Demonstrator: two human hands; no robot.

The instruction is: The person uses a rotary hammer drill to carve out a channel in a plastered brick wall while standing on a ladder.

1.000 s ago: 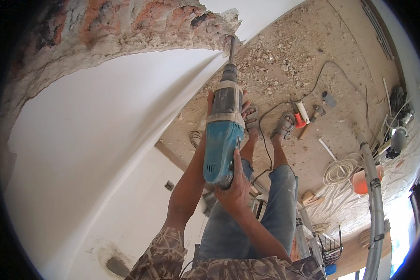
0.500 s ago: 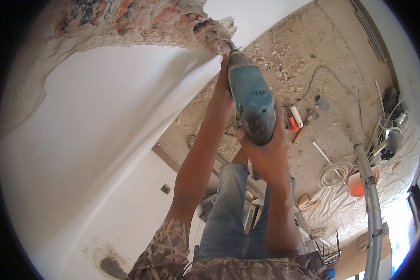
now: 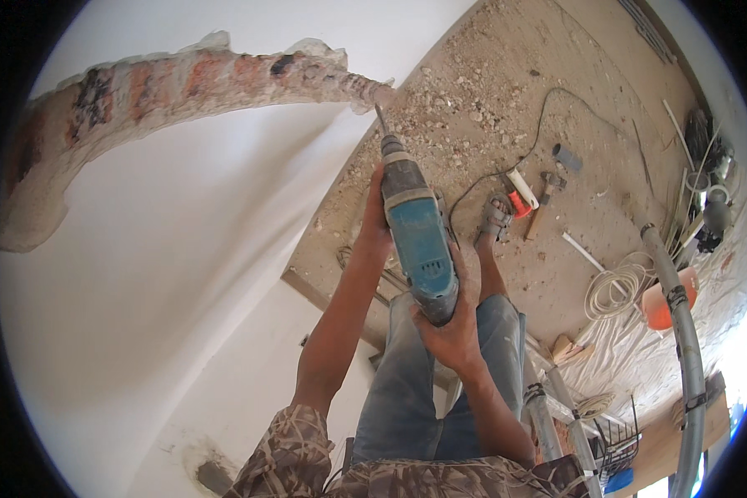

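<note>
I hold a blue and dark grey rotary hammer drill (image 3: 419, 241) in both hands. My left hand (image 3: 376, 216) is closed round its front part, behind the chuck. At the back end, my right hand (image 3: 452, 336) grips the rear handle, which is mostly hidden. A thin metal bit (image 3: 382, 123) points up and away, its tip by the end of a rough channel (image 3: 174, 87) broken into the white wall. Reddish and blackened masonry shows inside the channel. I cannot tell whether the tip touches the wall.
Rubble (image 3: 440, 108) litters the floor beside the wall. A black cable (image 3: 539, 133) runs from near the drill. A hammer (image 3: 544, 203), a grey pipe piece (image 3: 567, 158) and coiled white cable (image 3: 614, 290) lie to the right. A metal ladder (image 3: 548, 423) stands by my legs.
The drill has dropped lower and stands more upright, with both hands still on it. Its bit is now in plain sight, and more of the channel and my sandalled foot show.
</note>
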